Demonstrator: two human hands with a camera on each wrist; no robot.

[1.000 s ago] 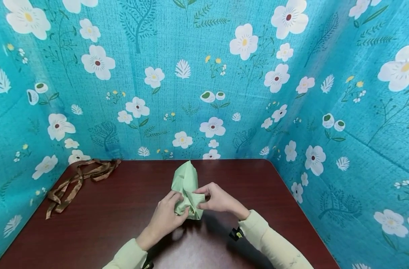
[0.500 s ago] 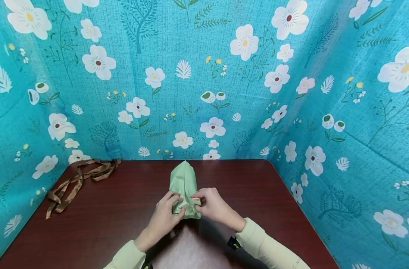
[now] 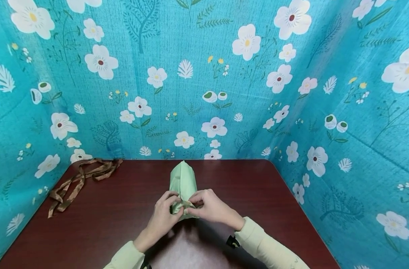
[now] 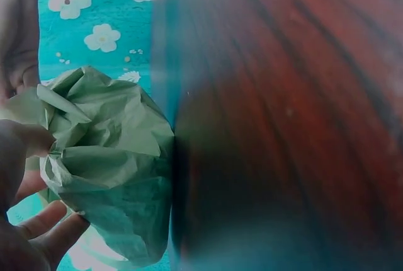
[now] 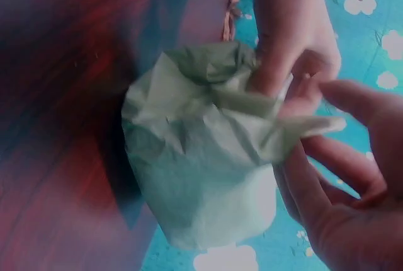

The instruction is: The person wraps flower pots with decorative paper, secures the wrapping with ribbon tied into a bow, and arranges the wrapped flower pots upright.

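A package wrapped in light green paper lies lengthwise at the middle of the table, its near end crumpled into folds. My left hand pinches the paper at the left of that end, thumb in front. From the right, my right hand pinches a folded flap between thumb and fingers. Seen from the left wrist, the gathered paper bunches beside my left fingers. In the right wrist view a narrow flap sticks out between both hands. What the paper encloses is hidden.
A brown patterned ribbon lies loosely looped on the left of the dark red table. Blue flowered cloth hangs behind and along both sides of the table.
The right hand has moved left, folding its flap inward toward the left hand. The package has turned and shifted slightly left. The left hand keeps its hold on the paper.
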